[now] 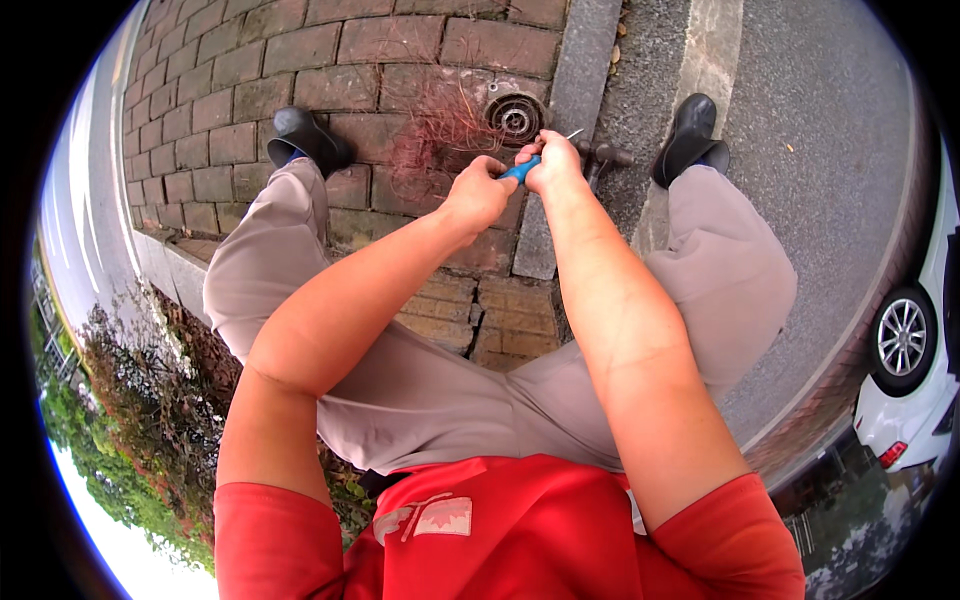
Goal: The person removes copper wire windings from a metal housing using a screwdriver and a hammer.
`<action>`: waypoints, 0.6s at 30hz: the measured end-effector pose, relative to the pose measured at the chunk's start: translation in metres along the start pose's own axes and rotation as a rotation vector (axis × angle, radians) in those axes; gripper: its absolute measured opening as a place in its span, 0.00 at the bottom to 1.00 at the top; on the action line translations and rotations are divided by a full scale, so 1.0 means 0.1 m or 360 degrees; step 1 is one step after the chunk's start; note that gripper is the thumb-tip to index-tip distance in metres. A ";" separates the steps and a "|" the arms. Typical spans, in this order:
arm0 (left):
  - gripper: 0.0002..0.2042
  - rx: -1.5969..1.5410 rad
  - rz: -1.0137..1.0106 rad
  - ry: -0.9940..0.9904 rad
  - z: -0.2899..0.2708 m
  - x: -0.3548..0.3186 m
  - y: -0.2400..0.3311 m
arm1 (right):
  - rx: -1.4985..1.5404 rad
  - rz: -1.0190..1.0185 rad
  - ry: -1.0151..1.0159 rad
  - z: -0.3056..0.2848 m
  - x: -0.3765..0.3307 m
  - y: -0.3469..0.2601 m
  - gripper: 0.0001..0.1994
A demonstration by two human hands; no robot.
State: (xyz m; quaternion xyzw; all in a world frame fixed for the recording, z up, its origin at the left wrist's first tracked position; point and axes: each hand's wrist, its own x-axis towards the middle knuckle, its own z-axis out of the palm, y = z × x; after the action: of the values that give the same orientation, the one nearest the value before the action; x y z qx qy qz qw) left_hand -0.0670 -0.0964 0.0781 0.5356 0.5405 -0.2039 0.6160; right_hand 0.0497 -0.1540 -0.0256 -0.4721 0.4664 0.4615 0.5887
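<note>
A screwdriver with a blue handle (522,169) is held between my hands, its thin metal shaft (574,134) sticking out toward the far right. My right hand (553,164) is closed round its front part. At the rear end of the handle, the fingers of my left hand (478,196) are closed on it. Just beyond my hands a round metal motor part (516,118) with a ringed centre lies on the paving. Beside it on the left spreads a tangle of thin reddish copper wire (432,135). A hammer (606,155) lies right of my right hand, partly hidden by it.
Brick paving (390,40) meets a grey kerb strip (585,65), with asphalt (820,130) to the right. My dark shoes stand either side of the work. Bushes (150,390) grow at the left, and a white car (905,400) is parked at the far right.
</note>
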 end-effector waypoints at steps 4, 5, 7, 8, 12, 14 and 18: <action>0.18 0.0040 0.0041 0.0006 0.00 0.03 -0.02 | -0.0006 -0.0086 0.0026 0.04 -0.05 0.00 0.10; 0.18 0.0051 0.0063 0.0015 0.00 0.04 -0.02 | 0.0002 -0.0114 0.0022 0.04 -0.05 -0.01 0.10; 0.17 0.0033 0.0022 -0.0009 0.01 0.04 -0.02 | -0.0119 -0.0156 0.0014 0.01 -0.07 -0.01 0.10; 0.16 0.0026 0.0002 -0.0023 0.01 0.02 -0.01 | -0.0177 -0.0179 0.0011 -0.01 -0.09 -0.02 0.10; 0.10 -0.0183 0.0036 0.0112 -0.03 0.09 -0.09 | -0.0562 -0.0273 0.0127 -0.23 -0.15 -0.11 0.10; 0.07 -0.0403 0.0095 0.0214 -0.11 0.16 -0.04 | -0.0763 -0.0374 0.0310 -0.33 -0.17 -0.17 0.09; 0.05 -0.0663 0.0114 0.0227 -0.20 0.21 0.07 | -0.0938 -0.0468 0.0283 -0.48 -0.14 -0.14 0.08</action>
State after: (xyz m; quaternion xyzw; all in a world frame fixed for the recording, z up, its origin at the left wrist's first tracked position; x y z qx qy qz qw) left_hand -0.0636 -0.0697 0.0660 0.4287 0.5938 -0.0274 0.6803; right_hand 0.0565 -0.2050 -0.0163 -0.7225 0.2894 0.4436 0.4443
